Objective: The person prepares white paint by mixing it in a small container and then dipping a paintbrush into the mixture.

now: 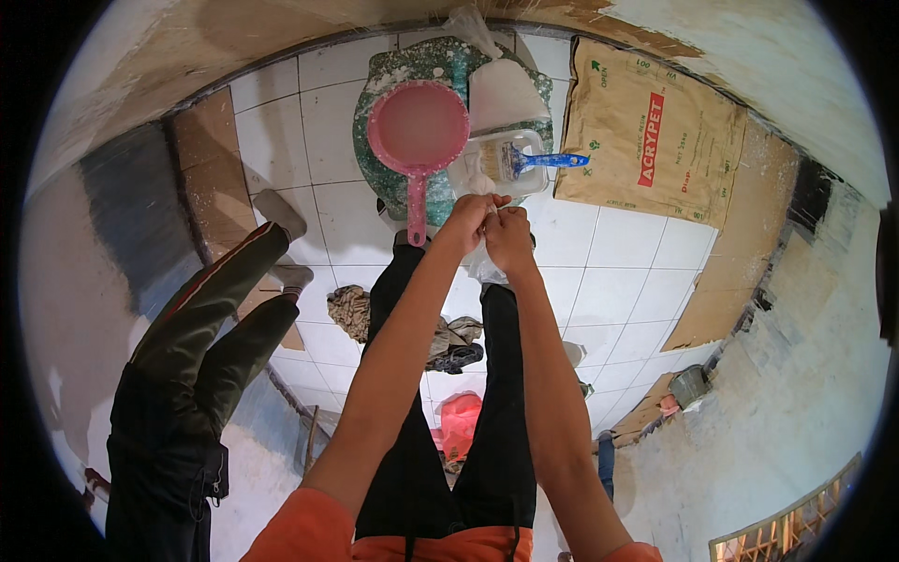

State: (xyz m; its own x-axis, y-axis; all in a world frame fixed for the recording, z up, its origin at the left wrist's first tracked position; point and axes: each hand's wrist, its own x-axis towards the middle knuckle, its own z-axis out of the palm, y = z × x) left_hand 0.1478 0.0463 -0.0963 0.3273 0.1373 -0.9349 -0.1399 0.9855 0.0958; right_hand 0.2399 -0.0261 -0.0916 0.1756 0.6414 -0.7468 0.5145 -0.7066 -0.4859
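My left hand (468, 223) and my right hand (508, 242) are closed side by side on the twisted neck of a clear plastic bag (489, 267). A white-filled end of it shows just beyond my fingers, over the edge of a clear plastic tub (531, 142). Across that tub lies a paintbrush (557, 160) with a blue handle, its bristles inside. To the left sits a pink dipper (419, 126) holding cloudy whitish liquid, its handle toward me. Behind the tub stands another plastic bag (507, 94) of white powder. These rest on a green, white-spattered surface (375, 161).
A flattened brown paper sack (618, 140) and cardboard (726, 281) cover the floor at right. Another person's legs (225, 347) stand at left. Crumpled cloths (456, 345), a pink-red plastic bag (460, 423) and a grey bucket (690, 386) are on the tiled floor.
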